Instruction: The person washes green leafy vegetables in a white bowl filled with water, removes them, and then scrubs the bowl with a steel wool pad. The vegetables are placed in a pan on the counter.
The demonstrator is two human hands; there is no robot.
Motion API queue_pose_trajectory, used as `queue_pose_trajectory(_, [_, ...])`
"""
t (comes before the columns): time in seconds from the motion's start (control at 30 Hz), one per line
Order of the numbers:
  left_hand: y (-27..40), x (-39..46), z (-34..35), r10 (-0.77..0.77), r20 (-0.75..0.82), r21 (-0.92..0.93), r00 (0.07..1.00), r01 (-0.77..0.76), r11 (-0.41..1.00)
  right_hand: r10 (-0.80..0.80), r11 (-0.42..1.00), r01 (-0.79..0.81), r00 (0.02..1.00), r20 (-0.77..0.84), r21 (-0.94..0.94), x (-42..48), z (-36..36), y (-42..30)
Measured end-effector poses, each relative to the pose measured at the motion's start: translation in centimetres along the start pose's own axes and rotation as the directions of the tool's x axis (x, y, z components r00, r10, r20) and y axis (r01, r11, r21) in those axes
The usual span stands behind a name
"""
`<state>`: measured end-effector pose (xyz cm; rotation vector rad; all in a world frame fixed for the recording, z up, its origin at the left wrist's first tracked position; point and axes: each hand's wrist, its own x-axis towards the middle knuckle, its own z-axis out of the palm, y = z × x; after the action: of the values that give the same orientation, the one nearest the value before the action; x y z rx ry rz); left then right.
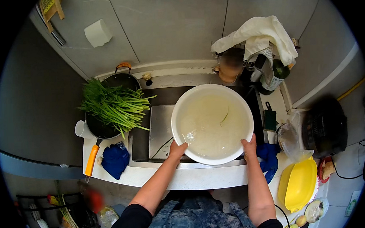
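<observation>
Both my hands grip a round white basin [175, 114] by its near rim, above the steel sink [161, 119]. Cloudy water [207, 122] fills much of it, and one green leaf sliver [224, 116] floats right of centre. My left hand [177, 150] clasps the lower left of the rim, thumb on top. My right hand [249, 145] clasps the lower right the same way. The fingers under the rim are hidden. Left of the sink, a bunch of leafy green stalks [118, 104] lies across a dark wok [99, 125] with an orange handle.
Blue cloths [115, 161] lie on the counter on both sides. A white cup [83, 129] stands left of the wok. On the right are a scrubbing pad [270, 120], a glass bottle [272, 78], a yellow plastic basin [298, 183] and a black cooker [325, 127]. White cloth [258, 37] drapes over a rack behind.
</observation>
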<state>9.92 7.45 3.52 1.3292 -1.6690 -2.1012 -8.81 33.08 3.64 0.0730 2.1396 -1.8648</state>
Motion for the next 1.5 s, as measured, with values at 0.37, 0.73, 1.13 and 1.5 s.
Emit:
queue_pose_trajectory(0.37, [0.2, 1.1, -4.5, -0.055, 0.027, -0.089, 0.998, 0.057, 0.994, -0.11, 0.99, 0.109, 0.994, -0.001, -0.09, -1.4, 4.0, 1.3])
queue_pose_trajectory(0.73, [1.1, 0.8, -9.5, 0.032, -0.02, 0.012, 0.999, -0.032, 0.999, 0.018, 0.968, -0.001, 0.998, 0.065, -0.25, -4.5, 8.9, 0.5])
queue_pose_trajectory(1.13, [0.7, -2.0, -12.6, 0.43, -0.004, 0.746, 0.903, -0.284, 0.602, 0.086, 0.935, -0.032, 0.987, 0.139, -0.354, 4.0, 2.9, 0.6])
queue_pose_trajectory(1.5, [-1.8, -5.7, -11.1, 0.536, 0.07, 0.963, 0.841, -0.198, 0.184, 0.648, 0.375, 0.523, 0.443, 0.62, -0.766, 3.3, 13.5, 9.5])
